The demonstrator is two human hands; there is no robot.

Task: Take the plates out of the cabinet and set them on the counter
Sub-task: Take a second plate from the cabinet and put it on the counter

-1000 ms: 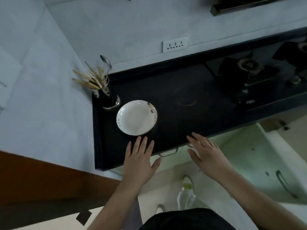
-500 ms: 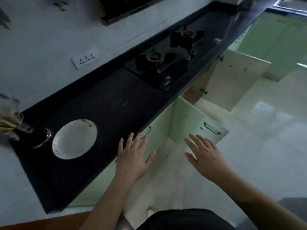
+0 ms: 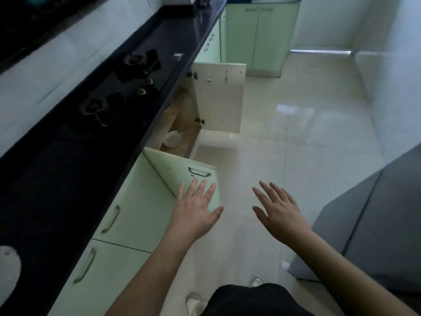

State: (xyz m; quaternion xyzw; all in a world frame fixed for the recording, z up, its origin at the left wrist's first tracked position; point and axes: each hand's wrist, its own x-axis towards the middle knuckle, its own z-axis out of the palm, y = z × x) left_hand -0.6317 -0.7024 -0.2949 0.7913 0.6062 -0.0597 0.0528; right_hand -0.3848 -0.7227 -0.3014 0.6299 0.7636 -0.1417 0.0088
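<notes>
Your left hand (image 3: 193, 209) and right hand (image 3: 279, 209) hung flat-fingered, holding nothing. One plate (image 3: 9, 267) lay on the counter (image 3: 68, 179); the cabinet (image 3: 182, 124) stood ajar.

arms: bare, no sleeves | garment (image 3: 255, 299): black | shoes (image 3: 196, 303): white

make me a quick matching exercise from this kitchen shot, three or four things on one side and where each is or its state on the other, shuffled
Things:
1. plate
2. stove
3. cabinet door
4. left hand

Place or state:
a. swung open
b. bottom left, on the black counter
c. empty, fingers spread
d. farther along the counter

Pairs: 1-b, 2-d, 3-a, 4-c
</notes>
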